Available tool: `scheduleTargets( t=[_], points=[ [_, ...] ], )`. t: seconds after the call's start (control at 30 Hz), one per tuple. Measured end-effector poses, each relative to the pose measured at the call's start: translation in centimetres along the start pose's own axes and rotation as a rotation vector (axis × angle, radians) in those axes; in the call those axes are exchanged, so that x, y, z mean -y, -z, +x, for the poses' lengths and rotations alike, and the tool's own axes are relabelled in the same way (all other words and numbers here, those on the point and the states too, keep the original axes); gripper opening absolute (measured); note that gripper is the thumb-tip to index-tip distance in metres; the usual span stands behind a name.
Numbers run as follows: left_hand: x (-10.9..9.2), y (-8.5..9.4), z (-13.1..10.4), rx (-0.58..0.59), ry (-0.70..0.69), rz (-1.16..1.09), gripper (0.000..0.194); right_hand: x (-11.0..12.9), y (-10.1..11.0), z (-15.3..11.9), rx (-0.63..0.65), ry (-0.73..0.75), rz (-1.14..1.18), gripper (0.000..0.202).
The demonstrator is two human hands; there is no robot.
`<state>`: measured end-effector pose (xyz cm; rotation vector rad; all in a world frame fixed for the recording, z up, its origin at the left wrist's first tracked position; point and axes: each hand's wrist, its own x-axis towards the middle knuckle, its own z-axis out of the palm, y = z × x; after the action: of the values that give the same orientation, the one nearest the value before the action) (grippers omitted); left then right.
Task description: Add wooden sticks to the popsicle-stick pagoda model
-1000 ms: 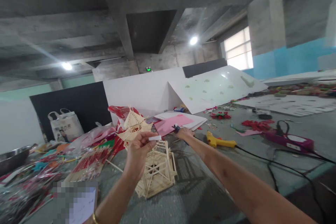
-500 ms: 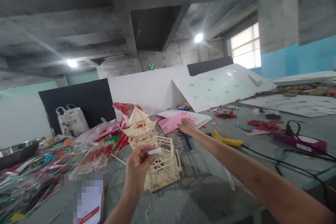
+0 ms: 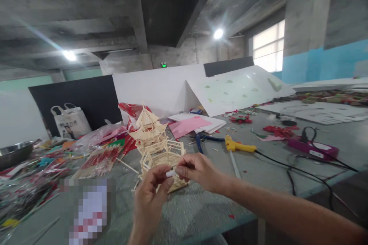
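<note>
Between the thumb and fingers of my left hand (image 3: pixel 152 189) is a small white strip (image 3: pixel 170 173), perhaps paper. My right hand (image 3: pixel 199 170) is closed in a pinch at the strip's right end, its fingertips hiding that end. Just behind both hands stands a pagoda model (image 3: pixel 149 134) built of thin wooden sticks, with tiered pointed roofs and a railed base. My hands cover part of its lower front.
Right of the model lie blue-handled pliers (image 3: pixel 199 143), a yellow glue gun (image 3: pixel 241 146) with a black cord, and a purple power strip (image 3: pixel 313 148). Pink paper (image 3: pixel 188 126) rests on white sheets behind. Bagged sticks (image 3: pixel 97 160) and wrappers crowd the left.
My right hand has come back from the pink paper to the white strip in my left hand. The view has shifted slightly, and the glue gun and pliers now show fully.
</note>
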<state>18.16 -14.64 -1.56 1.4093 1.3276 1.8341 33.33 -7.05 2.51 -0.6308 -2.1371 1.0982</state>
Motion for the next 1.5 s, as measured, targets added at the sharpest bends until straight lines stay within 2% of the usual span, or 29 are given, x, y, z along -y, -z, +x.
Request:
scheduleTargets(
  t=[0.17,0.3,0.47,0.57,0.67,0.73,0.8,0.9,1.03,1.2,1.4,1.5],
  points=[
    [0.6,0.8,-0.9,0.032,0.049,0.072,0.017,-1.6,-1.2,-1.2,0.044,-0.021,0.042,0.016],
    [1.3,0.9,-1.9,0.042,0.082,0.115,0.015,-2.7,-2.0,-2.5,-0.022,0.087,-0.122,0.013],
    [-0.2,1.5,-1.7,0.125,0.052,0.186,0.014,-1.8,-1.9,-2.5,-0.048,0.195,-0.253,0.016],
    [-1.7,3.2,1.3,0.149,0.037,0.222,0.014,0.0,-0.8,-1.0,-0.082,0.284,-0.337,0.018],
    [-1.7,6.0,6.9,-0.002,0.033,0.149,0.024,1.7,1.1,1.4,-0.185,0.321,-0.366,0.019],
    [-0.4,7.9,10.9,-0.095,0.086,0.125,0.027,1.9,2.3,2.9,-0.228,0.276,-0.323,0.019],
    [1.5,9.5,14.2,-0.117,0.179,0.155,0.027,1.1,3.3,4.0,-0.231,0.217,-0.273,0.019],
    [4.5,10.6,17.1,-0.112,0.232,0.201,0.026,-1.0,3.9,4.9,-0.213,0.144,-0.272,0.019],
    [7.4,10.5,18.8,-0.067,0.274,0.272,0.022,-3.2,4.2,5.4,-0.165,0.076,-0.364,0.02],
    [9.7,9.7,20.4,-0.073,0.23,0.337,0.016,-4.0,4.7,6.1,-0.118,0.043,-0.411,0.022],
    [10.7,9.5,20.2,-0.063,0.154,0.371,0.014,-4.1,4.7,5.9,-0.06,0.075,-0.525,0.021],
    [10.4,9.4,19.8,-0.016,0.149,0.383,0.015,-3.7,5.1,7.1,-0.086,0.114,-0.62,0.019]
  ],
)
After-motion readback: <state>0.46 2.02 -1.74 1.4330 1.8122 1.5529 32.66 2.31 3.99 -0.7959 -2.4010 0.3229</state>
